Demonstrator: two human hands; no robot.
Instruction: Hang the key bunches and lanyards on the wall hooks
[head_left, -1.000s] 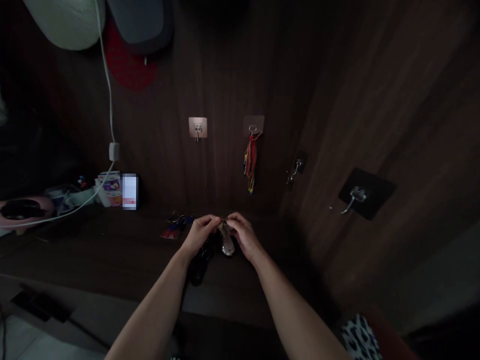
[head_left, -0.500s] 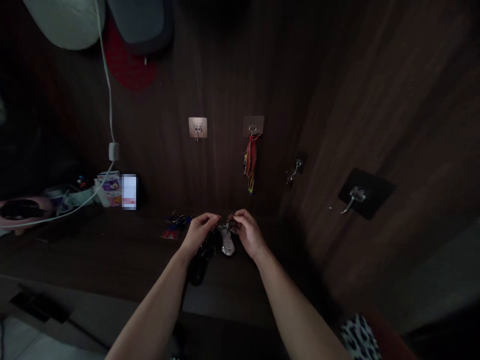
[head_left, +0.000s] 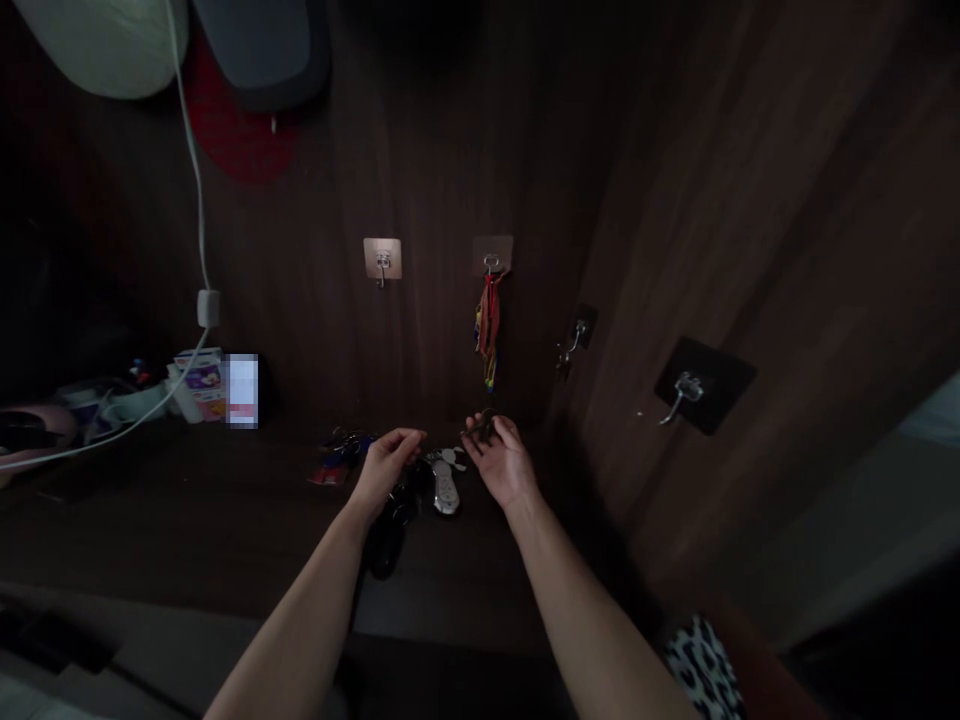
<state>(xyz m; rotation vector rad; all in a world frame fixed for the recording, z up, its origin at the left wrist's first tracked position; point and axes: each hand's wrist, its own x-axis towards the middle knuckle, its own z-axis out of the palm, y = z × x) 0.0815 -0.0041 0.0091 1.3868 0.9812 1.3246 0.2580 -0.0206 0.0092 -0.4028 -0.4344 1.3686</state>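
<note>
Left hand (head_left: 385,466): fingers (head_left: 406,438) curled, hold unclear.
Right hand (head_left: 504,466): pinching small dark ring (head_left: 484,426).
Change: hands, joined before, now apart; fob (head_left: 444,488) between.

Between the left hand (head_left: 386,462) and right hand (head_left: 501,462), a silver key fob (head_left: 444,488); above them, a red, yellow and blue strap bundle (head_left: 487,330); dark brown wood-grain counter (head_left: 225,500).

keys (head_left: 444,484) on shelf (head_left: 225,510), hooks (head_left: 382,262) behind
</note>
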